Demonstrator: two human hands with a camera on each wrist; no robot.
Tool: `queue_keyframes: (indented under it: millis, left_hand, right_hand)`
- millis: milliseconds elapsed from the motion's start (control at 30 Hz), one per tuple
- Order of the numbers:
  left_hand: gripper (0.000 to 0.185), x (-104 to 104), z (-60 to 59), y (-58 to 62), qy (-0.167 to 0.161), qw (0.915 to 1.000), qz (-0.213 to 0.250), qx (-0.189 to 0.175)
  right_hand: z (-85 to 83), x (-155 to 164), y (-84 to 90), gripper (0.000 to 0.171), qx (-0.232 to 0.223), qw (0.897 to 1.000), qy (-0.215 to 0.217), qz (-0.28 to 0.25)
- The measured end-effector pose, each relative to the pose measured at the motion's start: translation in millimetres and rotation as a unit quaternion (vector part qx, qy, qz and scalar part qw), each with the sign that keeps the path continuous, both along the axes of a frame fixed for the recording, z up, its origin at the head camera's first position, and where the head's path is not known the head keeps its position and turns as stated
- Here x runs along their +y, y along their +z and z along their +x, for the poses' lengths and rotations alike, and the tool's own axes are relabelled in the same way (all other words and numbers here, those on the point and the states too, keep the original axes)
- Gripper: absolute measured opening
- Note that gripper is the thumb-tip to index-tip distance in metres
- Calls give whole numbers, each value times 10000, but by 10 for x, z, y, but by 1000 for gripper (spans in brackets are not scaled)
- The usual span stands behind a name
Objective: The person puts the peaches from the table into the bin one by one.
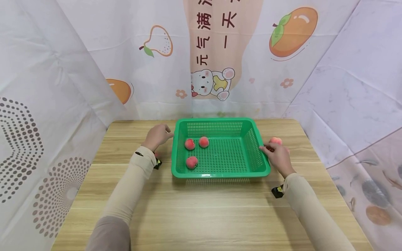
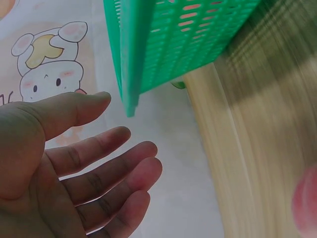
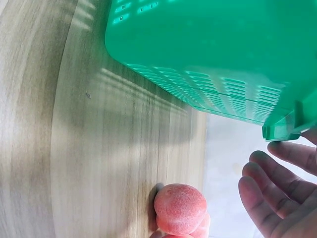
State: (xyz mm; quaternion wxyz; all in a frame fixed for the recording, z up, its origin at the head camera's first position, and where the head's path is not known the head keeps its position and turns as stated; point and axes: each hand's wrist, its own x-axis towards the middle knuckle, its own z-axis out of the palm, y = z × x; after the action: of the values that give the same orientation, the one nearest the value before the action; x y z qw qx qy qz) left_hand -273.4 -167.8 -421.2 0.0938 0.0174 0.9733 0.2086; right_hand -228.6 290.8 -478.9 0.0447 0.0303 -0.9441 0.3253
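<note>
A green slotted basket [image 1: 220,173] stands mid-table with three pink peaches [image 1: 190,144] [image 1: 203,142] [image 1: 191,162] in its left half. My left hand [image 1: 163,134] is at the basket's far left corner; the left wrist view shows this hand [image 2: 129,148] with fingers relaxed and empty, just off the basket's corner [image 2: 130,94]. My right hand [image 1: 271,151] lies against the basket's right rim, fingers loosely spread and holding nothing [image 3: 277,178]. Just beyond that hand a peach [image 1: 276,140] [image 3: 181,208] lies on the table. Another peach [image 2: 307,203] shows blurred near my left wrist.
The wooden table [image 1: 201,216] is bare in front of the basket. Printed fabric curtains [image 1: 220,52] close in the back and both sides. Small black tags [image 1: 277,191] hang at both wrists.
</note>
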Motion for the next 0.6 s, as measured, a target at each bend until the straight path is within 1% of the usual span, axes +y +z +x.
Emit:
queue_keyframes:
  millis: [100, 133, 233, 333, 367, 600]
  left_hand:
    - [37, -37, 8, -6, 21, 10000, -60, -77]
    - [36, -46, 18, -5, 19, 9999, -101, -30]
    - [37, -78, 34, -21, 44, 9998, -169, -49]
    - [38, -111, 44, -53, 62, 9998, -163, -49]
    - [38, -126, 38, -70, 88, 9998, -124, -113]
    - [38, -185, 43, -126, 116, 9998, -153, -82]
  right_hand:
    - [4, -2, 1, 45, -10, 10000, -6, -2]
    - [5, -3, 3, 45, -15, 10000, -7, -14]
    - [9, -4, 8, 45, -7, 10000, -4, -9]
    - [8, -5, 7, 45, -5, 10000, -5, -24]
    - [8, -4, 6, 45, -3, 10000, -5, -29]
    - [11, -5, 11, 46, -24, 10000, 0, -27]
